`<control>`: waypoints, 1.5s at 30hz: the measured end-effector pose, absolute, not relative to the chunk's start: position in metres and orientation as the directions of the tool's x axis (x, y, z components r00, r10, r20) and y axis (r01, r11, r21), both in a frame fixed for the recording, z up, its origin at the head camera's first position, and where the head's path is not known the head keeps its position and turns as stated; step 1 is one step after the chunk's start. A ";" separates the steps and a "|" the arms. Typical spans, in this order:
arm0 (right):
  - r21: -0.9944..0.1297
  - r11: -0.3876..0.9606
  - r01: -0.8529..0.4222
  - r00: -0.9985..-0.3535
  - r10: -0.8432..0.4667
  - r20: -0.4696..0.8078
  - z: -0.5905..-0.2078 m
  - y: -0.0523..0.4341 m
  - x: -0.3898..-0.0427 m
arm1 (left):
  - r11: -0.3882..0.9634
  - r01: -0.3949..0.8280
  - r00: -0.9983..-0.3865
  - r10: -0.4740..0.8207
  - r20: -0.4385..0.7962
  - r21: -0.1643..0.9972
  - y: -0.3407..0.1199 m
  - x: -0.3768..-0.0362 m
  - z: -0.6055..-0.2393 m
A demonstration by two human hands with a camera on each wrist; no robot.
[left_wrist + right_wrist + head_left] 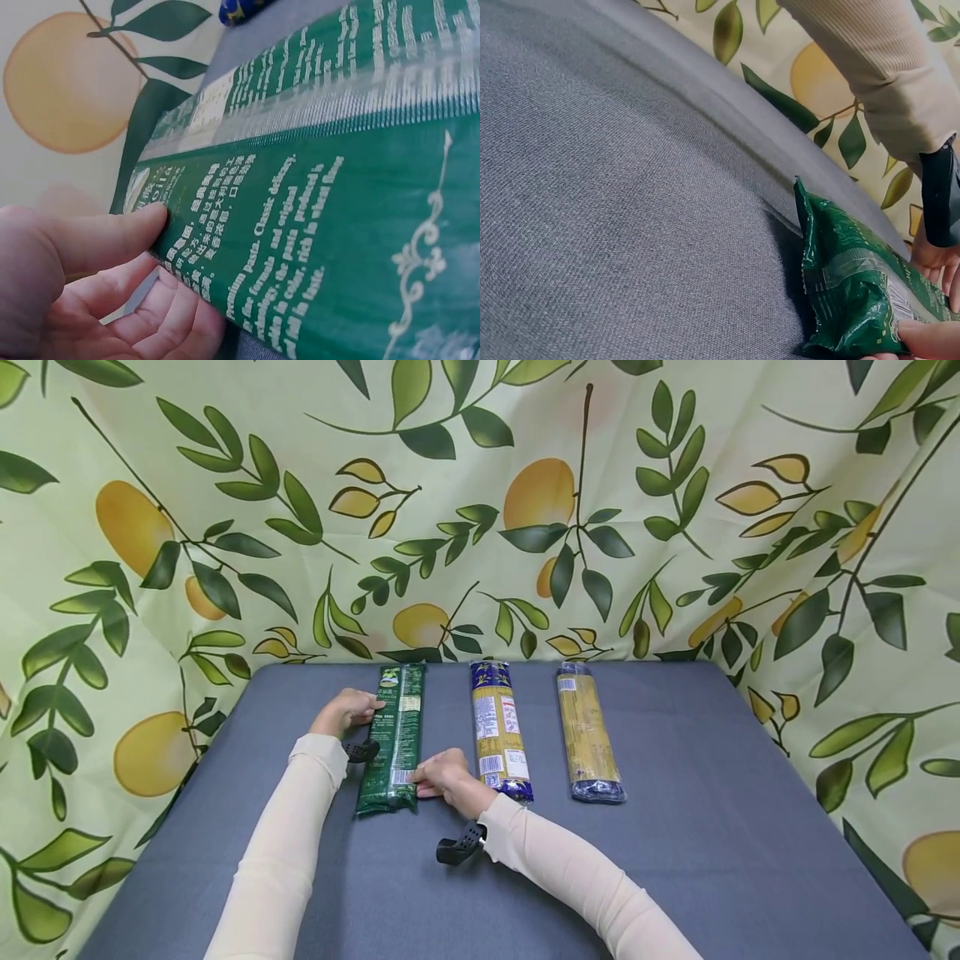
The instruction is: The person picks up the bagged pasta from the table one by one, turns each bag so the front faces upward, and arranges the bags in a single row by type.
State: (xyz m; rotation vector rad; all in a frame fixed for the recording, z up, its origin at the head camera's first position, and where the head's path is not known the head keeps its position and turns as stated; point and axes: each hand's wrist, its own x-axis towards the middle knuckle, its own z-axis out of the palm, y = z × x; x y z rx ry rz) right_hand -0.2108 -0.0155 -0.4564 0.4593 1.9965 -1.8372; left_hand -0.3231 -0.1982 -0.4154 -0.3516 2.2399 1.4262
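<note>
Left hand [347,710] is at the left long edge of the green pasta packet [393,739], up toward its far half. In the left wrist view the thumb lies on top of the packet's edge and the fingers [161,307] curl underneath it, so it grips that edge. Partly closed, not a fist.

Right hand [444,774] is at the packet's right long edge near the near end, by the barcode. Fingers are bent and their tips touch the wrapper; the right wrist view shows only one fingertip [930,337] on the crimped end of the packet [855,292]. Cannot tell if it pinches or just presses.

The green packet lies flat on the grey table [712,827], lengthwise front to back, in the left part of the far half, its far end near the table's back edge.

Blue-ended pasta packet [498,731] lies parallel just right of the right hand, near the middle of the back edge. A clear pasta packet [588,735] sits further right, apart from it. Neither is touched.

Lemon-print cloth [525,502] hangs behind and beside the table.
</note>
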 end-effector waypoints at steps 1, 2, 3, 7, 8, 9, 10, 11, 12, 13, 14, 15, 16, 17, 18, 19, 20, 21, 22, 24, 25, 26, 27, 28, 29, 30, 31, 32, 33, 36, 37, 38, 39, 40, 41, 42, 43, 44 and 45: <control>-0.868 0.086 0.489 -0.870 -0.028 -0.492 -0.456 -0.015 -0.211 | 0.438 -0.443 -0.865 0.021 -0.502 0.782 -0.198 -0.323 -0.417; -0.868 0.080 0.489 -0.869 -0.036 -0.493 -0.456 -0.014 -0.210 | 0.444 -0.438 -0.867 0.021 -0.498 0.782 -0.199 -0.326 -0.420; -0.868 0.075 0.491 -0.868 -0.042 -0.495 -0.456 -0.014 -0.210 | 0.449 -0.434 -0.869 0.021 -0.494 0.781 -0.202 -0.333 -0.429; -0.867 0.068 0.493 -0.866 -0.055 -0.497 -0.457 -0.011 -0.210 | 0.370 -0.396 -0.881 0.105 -0.462 0.840 -0.231 -0.383 -0.500; -0.868 0.067 0.491 -0.867 -0.055 -0.495 -0.457 -0.011 -0.210 | 0.336 -0.393 -0.877 0.143 -0.459 0.856 -0.240 -0.395 -0.516; -0.870 0.068 0.488 -0.869 -0.057 -0.491 -0.457 -0.010 -0.210 | 0.297 -0.399 -0.873 0.167 -0.458 0.868 -0.245 -0.403 -0.526; -0.874 0.071 0.482 -0.872 -0.059 -0.486 -0.457 -0.010 -0.211 | 0.252 -0.394 -0.871 0.204 -0.446 0.884 -0.250 -0.407 -0.532; -0.876 0.074 0.477 -0.875 -0.061 -0.481 -0.457 -0.009 -0.211 | 0.243 -0.400 -0.869 0.205 -0.450 0.884 -0.252 -0.412 -0.534; -0.879 0.077 0.470 -0.878 -0.063 -0.475 -0.457 -0.009 -0.211 | 0.236 -0.399 -0.869 0.210 -0.447 0.886 -0.247 -0.405 -0.525; -0.882 0.081 0.464 -0.881 -0.065 -0.469 -0.457 -0.008 -0.211 | 0.228 -0.402 -0.870 0.206 -0.448 0.887 -0.240 -0.393 -0.511; -0.886 0.087 0.456 -0.884 -0.068 -0.462 -0.456 -0.008 -0.211 | 0.229 -0.401 -0.874 0.195 -0.446 0.887 -0.232 -0.379 -0.494; -0.888 0.091 0.451 -0.887 -0.069 -0.457 -0.456 -0.007 -0.211 | 0.228 -0.401 -0.877 0.185 -0.444 0.887 -0.224 -0.366 -0.477; -0.889 0.098 0.447 -0.888 -0.069 -0.454 -0.455 -0.007 -0.211 | 0.228 -0.400 -0.878 0.181 -0.442 0.888 -0.217 -0.355 -0.463; -0.890 0.100 0.445 -0.889 -0.070 -0.453 -0.455 -0.006 -0.211 | 0.241 -0.409 -0.877 0.161 -0.452 0.880 -0.208 -0.342 -0.448; -0.890 0.103 0.443 -0.890 -0.071 -0.451 -0.454 -0.006 -0.211 | 0.239 -0.412 -0.876 0.162 -0.455 0.879 -0.204 -0.335 -0.438; -0.891 0.106 0.442 -0.890 -0.073 -0.451 -0.454 -0.005 -0.210 | 0.227 -0.423 -0.872 0.161 -0.462 0.877 -0.200 -0.329 -0.430; -0.890 0.109 0.442 -0.890 -0.076 -0.451 -0.453 -0.005 -0.210 | 0.228 -0.434 -0.869 0.147 -0.472 0.871 -0.197 -0.325 -0.424; -0.890 0.113 0.442 -0.889 -0.079 -0.452 -0.452 -0.004 -0.209 | 0.218 -0.444 -0.865 0.148 -0.479 0.869 -0.195 -0.323 -0.420; -0.890 0.118 0.441 -0.888 -0.083 -0.452 -0.452 -0.004 -0.209 | 0.211 -0.455 -0.863 0.135 -0.487 0.865 -0.194 -0.322 -0.418; -0.888 0.129 0.441 -0.886 -0.095 -0.454 -0.450 -0.002 -0.208 | 0.212 -0.475 -0.861 0.088 -0.501 0.854 -0.191 -0.321 -0.416; -0.887 0.134 0.441 -0.885 -0.101 -0.455 -0.449 -0.001 -0.207 | 0.211 -0.479 -0.862 0.069 -0.501 0.852 -0.191 -0.320 -0.415; -0.886 0.138 0.443 -0.882 -0.107 -0.458 -0.449 0.000 -0.207 | 0.205 -0.479 -0.864 0.059 -0.499 0.853 -0.190 -0.321 -0.415; -0.884 0.139 0.446 -0.880 -0.112 -0.461 -0.448 0.001 -0.206 | 0.205 -0.476 -0.867 0.053 -0.496 0.855 -0.190 -0.320 -0.415; -0.884 0.143 0.444 -0.880 -0.117 -0.461 -0.448 0.002 -0.206 | 0.199 -0.478 -0.868 0.044 -0.494 0.856 -0.189 -0.320 -0.415; -0.883 0.143 0.448 -0.877 -0.123 -0.465 -0.448 0.004 -0.205 | 0.190 -0.476 -0.870 0.042 -0.491 0.859 -0.188 -0.319 -0.414; -0.881 0.142 0.451 -0.874 -0.131 -0.468 -0.448 0.005 -0.205 | 0.184 -0.470 -0.873 0.045 -0.485 0.864 -0.187 -0.318 -0.413; -0.880 0.140 0.454 -0.871 -0.138 -0.471 -0.448 0.007 -0.205 | 0.174 -0.465 -0.877 0.044 -0.478 0.868 -0.186 -0.317 -0.411; -0.880 0.140 0.453 -0.870 -0.147 -0.471 -0.448 0.009 -0.206 | 0.160 -0.460 -0.881 0.042 -0.472 0.873 -0.185 -0.317 -0.411; -0.880 0.140 0.454 -0.867 -0.157 -0.473 -0.448 0.010 -0.206 | 0.151 -0.458 -0.883 0.034 -0.467 0.876 -0.183 -0.316 -0.410; -0.876 0.144 0.459 -0.856 -0.193 -0.480 -0.449 0.016 -0.206 | 0.129 -0.452 -0.889 0.020 -0.458 0.883 -0.180 -0.313 -0.406; -0.876 0.149 0.458 -0.852 -0.209 -0.481 -0.450 0.018 -0.206 | 0.127 -0.455 -0.888 0.011 -0.460 0.881 -0.179 -0.312 -0.405; -0.876 0.153 0.458 -0.846 -0.227 -0.482 -0.450 0.020 -0.206 | 0.120 -0.459 -0.886 0.004 -0.463 0.880 -0.178 -0.311 -0.403; -0.875 0.156 0.459 -0.840 -0.245 -0.484 -0.451 0.022 -0.206 | 0.120 -0.466 -0.883 -0.002 -0.469 0.876 -0.178 -0.311 -0.401; -0.876 0.158 0.456 -0.835 -0.266 -0.482 -0.451 0.023 -0.206 | 0.116 -0.468 -0.882 0.001 -0.471 0.876 -0.178 -0.310 -0.400; -0.876 0.157 0.456 -0.827 -0.289 -0.482 -0.453 0.024 -0.206 | 0.111 -0.469 -0.882 0.003 -0.472 0.876 -0.178 -0.310 -0.398; -0.878 0.149 0.454 -0.821 -0.313 -0.477 -0.454 0.024 -0.206 | 0.111 -0.471 -0.881 -0.003 -0.473 0.875 -0.178 -0.310 -0.397; -0.882 0.140 0.450 -0.816 -0.337 -0.470 -0.455 0.024 -0.206 | 0.106 -0.469 -0.882 0.000 -0.471 0.877 -0.178 -0.310 -0.395; -0.885 0.125 0.448 -0.809 -0.364 -0.461 -0.456 0.024 -0.207 | 0.097 -0.461 -0.885 0.014 -0.465 0.882 -0.178 -0.310 -0.394; -0.888 0.111 0.447 -0.803 -0.388 -0.453 -0.457 0.024 -0.207 | 0.088 -0.452 -0.889 0.028 -0.456 0.887 -0.179 -0.310 -0.392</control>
